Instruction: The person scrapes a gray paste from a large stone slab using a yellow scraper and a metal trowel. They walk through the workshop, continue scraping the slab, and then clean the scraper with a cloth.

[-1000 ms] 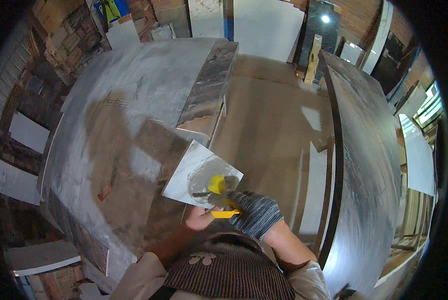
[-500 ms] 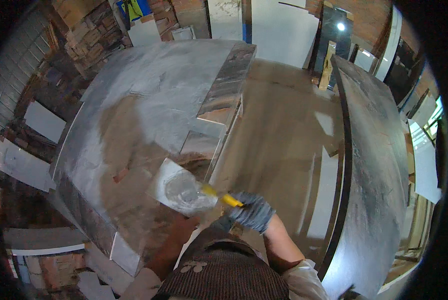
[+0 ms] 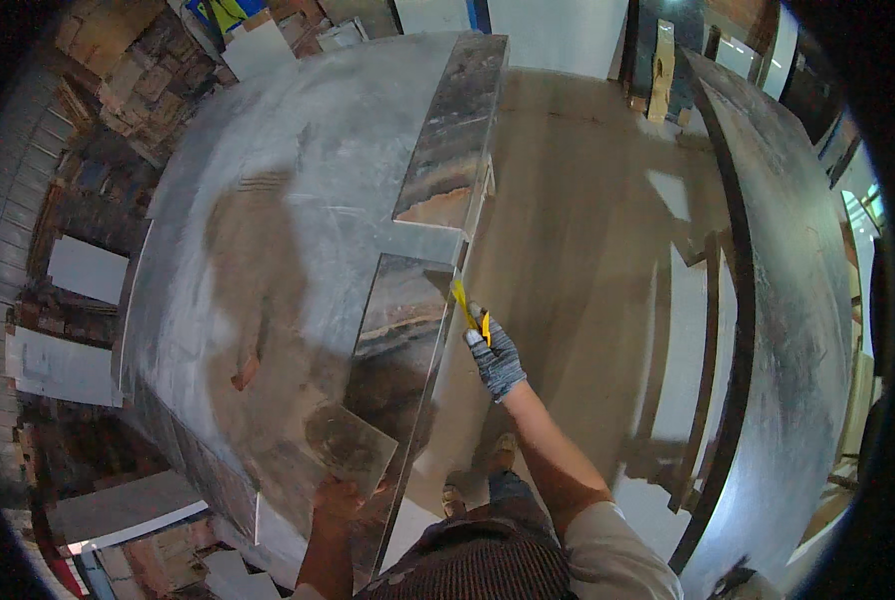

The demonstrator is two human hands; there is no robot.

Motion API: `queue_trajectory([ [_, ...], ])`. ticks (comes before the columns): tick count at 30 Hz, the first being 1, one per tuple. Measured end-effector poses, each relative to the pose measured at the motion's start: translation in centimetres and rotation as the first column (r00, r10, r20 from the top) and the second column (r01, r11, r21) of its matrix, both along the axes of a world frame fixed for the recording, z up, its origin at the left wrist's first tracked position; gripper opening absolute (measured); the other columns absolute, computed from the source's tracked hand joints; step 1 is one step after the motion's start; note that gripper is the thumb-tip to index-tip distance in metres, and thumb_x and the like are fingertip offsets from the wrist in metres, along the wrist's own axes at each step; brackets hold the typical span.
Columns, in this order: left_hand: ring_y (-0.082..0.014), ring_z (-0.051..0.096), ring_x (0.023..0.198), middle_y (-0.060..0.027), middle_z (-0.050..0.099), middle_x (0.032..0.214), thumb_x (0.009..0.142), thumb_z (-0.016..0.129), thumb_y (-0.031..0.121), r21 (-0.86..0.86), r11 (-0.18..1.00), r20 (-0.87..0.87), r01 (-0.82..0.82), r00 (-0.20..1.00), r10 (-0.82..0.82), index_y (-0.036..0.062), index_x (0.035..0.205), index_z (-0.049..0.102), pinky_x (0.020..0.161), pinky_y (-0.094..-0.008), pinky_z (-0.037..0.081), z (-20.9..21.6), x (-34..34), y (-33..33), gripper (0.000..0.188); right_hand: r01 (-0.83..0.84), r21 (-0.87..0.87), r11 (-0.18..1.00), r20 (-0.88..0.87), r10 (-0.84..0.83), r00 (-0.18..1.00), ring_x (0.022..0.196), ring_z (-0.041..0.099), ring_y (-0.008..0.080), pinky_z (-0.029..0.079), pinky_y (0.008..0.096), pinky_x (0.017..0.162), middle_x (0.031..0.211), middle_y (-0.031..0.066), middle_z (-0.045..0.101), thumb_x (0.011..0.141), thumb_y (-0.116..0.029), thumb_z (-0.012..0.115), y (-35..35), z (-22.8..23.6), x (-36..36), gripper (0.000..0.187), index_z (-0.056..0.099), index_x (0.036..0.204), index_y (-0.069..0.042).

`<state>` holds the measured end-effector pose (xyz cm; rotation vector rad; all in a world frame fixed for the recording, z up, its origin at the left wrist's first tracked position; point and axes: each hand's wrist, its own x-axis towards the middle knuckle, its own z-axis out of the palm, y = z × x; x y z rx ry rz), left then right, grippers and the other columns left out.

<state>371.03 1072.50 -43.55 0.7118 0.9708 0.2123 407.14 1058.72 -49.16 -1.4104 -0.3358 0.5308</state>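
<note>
My right hand [image 3: 494, 355], in a grey knitted glove, grips a yellow-handled putty knife [image 3: 460, 292]. The knife's dark, wedge-shaped end lies at the right edge of a dark, veined stone strip [image 3: 398, 310]. Bare, my left hand [image 3: 338, 498] holds the near edge of a flat square tile [image 3: 380, 445] with a round smear of paste [image 3: 338, 430] on it. The tile is over the near part of the table, beside the strip. Part of the left fingers is hidden under the tile.
Another veined strip [image 3: 455, 140] lies farther along the right edge of the large, dusty grey slab [image 3: 348, 130]. A small reddish-brown piece [image 3: 246, 374] lies on it. At the right stands a second slab table [image 3: 793, 270], across a brown floor [image 3: 568, 200] with white offcuts [image 3: 668, 350].
My right hand has moved forward with the putty knife, away from the tile to the stone strip. The tile has shifted nearer my body, and the view has tilted.
</note>
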Motion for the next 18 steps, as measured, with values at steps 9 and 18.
queue_trajectory([
  [9,-0.0431,0.057,0.096,-0.0251,0.051,0.116,0.068,0.069,0.0,-0.416,0.909,0.26,0.036,0.962,0.081,-0.0008,0.128,0.036,0.08,-0.0562,0.05,3.3,3.5,-0.3,0.068,0.156,0.066,0.985,0.001,-0.157,0.988,0.104,0.051,0.0175,0.041,0.0279,0.092,0.114,0.0116,0.055,0.087,-0.014,0.059,2.8,-0.3,0.6,0.039,0.048,0.122,0.001],
  [18,-0.0411,0.057,0.099,-0.0231,0.052,0.116,0.066,0.071,0.001,-0.39,0.915,0.192,0.103,0.981,-0.028,0.0006,0.128,0.037,0.082,-0.0568,0.048,2.0,1.1,0.8,0.071,0.105,-0.069,0.992,0.07,-0.101,0.992,0.101,0.055,0.0212,0.042,0.0299,0.09,0.11,0.0133,0.057,0.087,-0.014,0.06,1.5,0.0,-1.2,0.037,0.05,0.119,0.001],
])
